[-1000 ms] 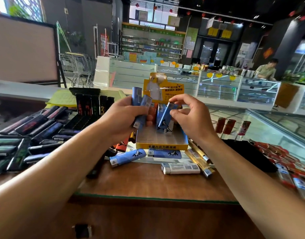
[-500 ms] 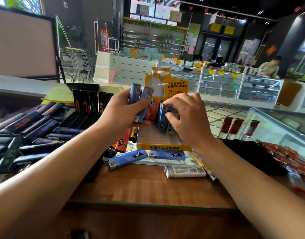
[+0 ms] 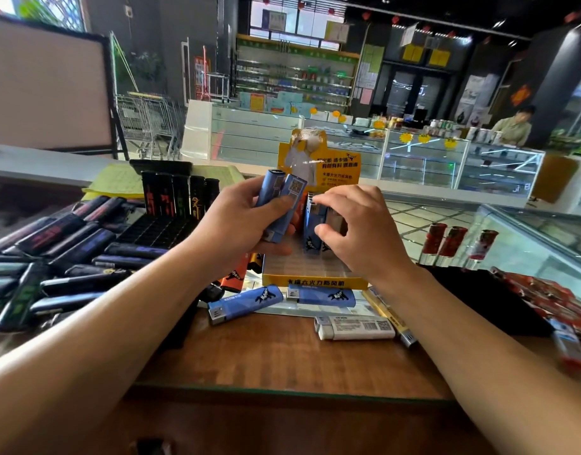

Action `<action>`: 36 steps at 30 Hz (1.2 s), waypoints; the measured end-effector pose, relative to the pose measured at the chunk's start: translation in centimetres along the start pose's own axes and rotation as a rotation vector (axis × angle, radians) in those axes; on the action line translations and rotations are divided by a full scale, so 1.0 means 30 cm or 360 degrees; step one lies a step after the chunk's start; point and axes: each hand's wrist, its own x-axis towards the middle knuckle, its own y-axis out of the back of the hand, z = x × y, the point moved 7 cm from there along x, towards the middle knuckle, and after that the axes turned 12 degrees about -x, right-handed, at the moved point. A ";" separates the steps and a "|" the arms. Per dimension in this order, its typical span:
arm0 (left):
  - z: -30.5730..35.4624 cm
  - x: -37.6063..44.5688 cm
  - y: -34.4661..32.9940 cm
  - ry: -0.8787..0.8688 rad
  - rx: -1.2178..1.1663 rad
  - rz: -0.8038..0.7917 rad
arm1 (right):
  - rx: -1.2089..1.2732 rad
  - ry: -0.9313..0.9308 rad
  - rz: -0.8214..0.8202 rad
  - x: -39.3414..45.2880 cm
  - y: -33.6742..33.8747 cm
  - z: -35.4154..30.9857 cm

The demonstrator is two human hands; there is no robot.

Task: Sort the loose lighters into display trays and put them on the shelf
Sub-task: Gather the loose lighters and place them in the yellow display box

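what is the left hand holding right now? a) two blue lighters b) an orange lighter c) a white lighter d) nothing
a: the left hand grips two blue lighters just left of the yellow tray, while the white lighter lies loose on the table.

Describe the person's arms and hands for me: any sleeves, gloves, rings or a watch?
Both forearms are bare right to the frame edge, with no sleeve showing. The left hand and the right hand wear no gloves. No ring, watch or wristband shows on the visible sides of fingers and wrists. The nails that show are short and unpainted.
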 end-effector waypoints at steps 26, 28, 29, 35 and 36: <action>0.035 -0.022 -0.029 -0.0198 -0.0179 0.0020 | 0.0802 -0.0019 -0.0097 -0.031 0.076 -0.056; 0.030 -0.020 -0.028 -0.0194 -0.0118 0.0024 | 0.0809 0.0023 -0.0117 -0.031 0.077 -0.065; 0.028 -0.020 -0.027 -0.0193 -0.0091 0.0028 | 0.0795 0.0045 -0.0118 -0.033 0.078 -0.070; 0.024 -0.019 -0.021 -0.0211 -0.0017 0.0068 | 0.0688 0.0053 -0.0093 -0.036 0.082 -0.089; 0.028 -0.020 -0.022 -0.0229 -0.0009 0.0070 | 0.0695 0.0041 -0.0091 -0.037 0.084 -0.089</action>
